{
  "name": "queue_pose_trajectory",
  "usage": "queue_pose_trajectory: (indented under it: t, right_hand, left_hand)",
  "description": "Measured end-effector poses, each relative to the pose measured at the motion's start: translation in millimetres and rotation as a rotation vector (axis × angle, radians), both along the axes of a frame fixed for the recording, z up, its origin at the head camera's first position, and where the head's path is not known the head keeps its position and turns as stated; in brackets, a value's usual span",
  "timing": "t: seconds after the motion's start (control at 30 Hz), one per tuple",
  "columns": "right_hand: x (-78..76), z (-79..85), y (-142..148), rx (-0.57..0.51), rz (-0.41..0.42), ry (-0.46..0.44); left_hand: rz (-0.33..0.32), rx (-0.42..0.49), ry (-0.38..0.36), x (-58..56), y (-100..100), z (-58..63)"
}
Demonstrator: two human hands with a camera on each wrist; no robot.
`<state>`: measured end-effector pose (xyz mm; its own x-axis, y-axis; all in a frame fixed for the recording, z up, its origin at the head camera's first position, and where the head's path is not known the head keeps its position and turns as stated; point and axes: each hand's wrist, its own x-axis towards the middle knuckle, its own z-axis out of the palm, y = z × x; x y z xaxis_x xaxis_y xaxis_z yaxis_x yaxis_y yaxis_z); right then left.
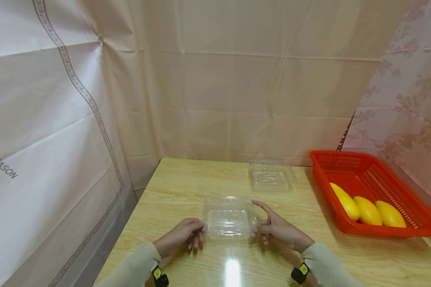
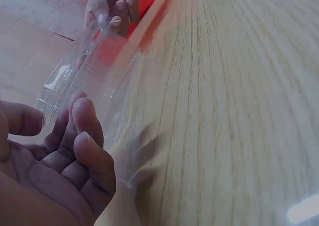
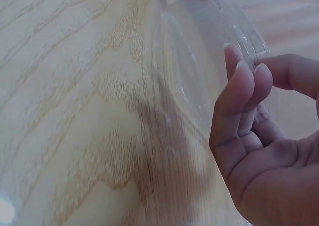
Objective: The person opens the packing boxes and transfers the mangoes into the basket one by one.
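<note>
A lidded clear plastic container [image 1: 230, 217] is between my two hands near the middle of the wooden table. My left hand [image 1: 182, 236] pinches its left edge between thumb and fingers, with the other fingers loosely curled below. On the opposite side, my right hand [image 1: 281, 230] grips the near right corner with the thumb, while the index finger stretches along the side to the far corner. In the left wrist view the container [image 2: 112, 61] is held slightly tilted, close over the table. Curled fingers [image 3: 234, 99] of the right hand show at its edge in the right wrist view.
Another clear plastic container [image 1: 271, 177] sits farther back on the table [image 1: 179, 179]. To the right stands a red plastic basket [image 1: 377, 230] with three yellow mango-like fruits [image 1: 368, 211] in it. Cloth-like sheets [image 1: 230, 87] hang behind and at both sides.
</note>
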<state>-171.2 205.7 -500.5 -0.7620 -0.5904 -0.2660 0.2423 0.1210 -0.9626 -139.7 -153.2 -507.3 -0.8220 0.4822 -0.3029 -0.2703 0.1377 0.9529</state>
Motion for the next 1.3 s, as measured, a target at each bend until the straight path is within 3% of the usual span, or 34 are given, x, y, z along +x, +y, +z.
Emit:
queue_pose_trajectory:
  t: [0.43, 0.63, 0.97, 1.3]
  right_hand:
    - [0.4, -1.2, -1.0, -0.001, -0.076, 0.028]
    - [0.8, 2.0, -2.7, 0.052, -0.123, 0.061]
    - [-7.2, 7.3, -9.7, 0.083, -0.178, 0.11]
    - [-26.5, 6.2, -13.1, 0.093, -0.267, 0.135]
  left_hand:
    - [0.015, -0.032, 0.036, -5.8, 2.6, -2.4]
    - [0.043, -0.049, 0.053, -9.9, 3.6, -2.0]
    - [0.102, -0.028, 0.123, -27.2, 3.3, 0.6]
    - [0.131, -0.042, 0.12, -47.5, 9.1, 1.9]
